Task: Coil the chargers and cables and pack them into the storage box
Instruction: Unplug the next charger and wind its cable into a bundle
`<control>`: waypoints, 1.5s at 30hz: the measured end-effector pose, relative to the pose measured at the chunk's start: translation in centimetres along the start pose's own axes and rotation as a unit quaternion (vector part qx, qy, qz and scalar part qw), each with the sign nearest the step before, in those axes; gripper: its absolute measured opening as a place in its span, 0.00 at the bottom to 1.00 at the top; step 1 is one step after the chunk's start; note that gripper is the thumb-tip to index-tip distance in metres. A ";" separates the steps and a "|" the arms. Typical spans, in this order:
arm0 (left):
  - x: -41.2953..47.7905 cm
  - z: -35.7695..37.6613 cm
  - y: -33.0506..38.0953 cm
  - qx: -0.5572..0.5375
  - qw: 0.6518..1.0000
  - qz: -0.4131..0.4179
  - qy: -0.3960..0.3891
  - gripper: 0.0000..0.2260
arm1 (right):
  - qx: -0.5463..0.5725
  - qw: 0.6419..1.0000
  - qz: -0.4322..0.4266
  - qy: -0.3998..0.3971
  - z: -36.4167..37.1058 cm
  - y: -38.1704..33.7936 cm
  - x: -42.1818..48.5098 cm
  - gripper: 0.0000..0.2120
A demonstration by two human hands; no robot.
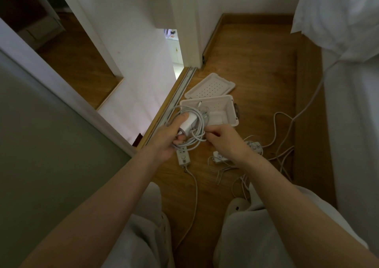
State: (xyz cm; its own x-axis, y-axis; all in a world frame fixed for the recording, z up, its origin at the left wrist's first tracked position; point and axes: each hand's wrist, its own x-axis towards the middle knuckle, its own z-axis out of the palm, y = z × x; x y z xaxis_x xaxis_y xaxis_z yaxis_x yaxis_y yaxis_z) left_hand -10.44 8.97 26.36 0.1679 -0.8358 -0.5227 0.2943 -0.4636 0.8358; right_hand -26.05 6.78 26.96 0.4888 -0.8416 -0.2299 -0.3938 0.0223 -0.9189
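My left hand (pixel 167 137) grips a white charger brick (pixel 188 124) with its white cable (pixel 194 142) looped in coils around it, thumb on top of the brick. My right hand (pixel 222 138) pinches a strand of that same cable at the coil's right side. Both hands hover just in front of the open white storage box (pixel 225 112), which sits on the wooden floor. The box's perforated lid (pixel 211 86) lies behind it. A white power strip (pixel 183 157) lies on the floor under my left hand, its cord trailing toward me.
More white plugs and tangled cables (pixel 283 142) lie on the floor right of my right hand. A bed with white bedding (pixel 348 83) borders the right side. A sliding-door track (pixel 174 99) and white wall stand to the left. My knees fill the bottom.
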 end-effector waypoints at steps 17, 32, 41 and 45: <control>-1.1 2.6 1.0 0.107 0.976 0.137 0.130 0.08 | -0.115 0.987 -0.072 0.091 -0.1 0.5 0.6 0.13; -0.4 1.7 -0.4 -0.054 0.997 -0.035 0.031 0.20 | 0.271 0.961 0.054 0.031 1.8 1.3 1.1 0.07; -0.7 1.3 -1.4 0.012 0.997 -0.040 0.072 0.17 | 0.255 0.961 0.096 0.047 2.0 1.0 0.7 0.07; -0.5 1.7 -1.5 0.035 0.992 0.004 0.120 0.13 | 0.328 0.931 0.134 0.089 2.7 0.8 0.7 0.14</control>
State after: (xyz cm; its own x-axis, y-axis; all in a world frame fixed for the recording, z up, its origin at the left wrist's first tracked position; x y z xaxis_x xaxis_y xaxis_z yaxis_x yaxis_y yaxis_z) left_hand -12.60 9.55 25.65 0.3919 -0.7488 -0.5345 0.2271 -0.4843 0.8449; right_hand -23.91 7.70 25.17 0.2823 -0.8330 -0.4759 0.1058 0.5200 -0.8476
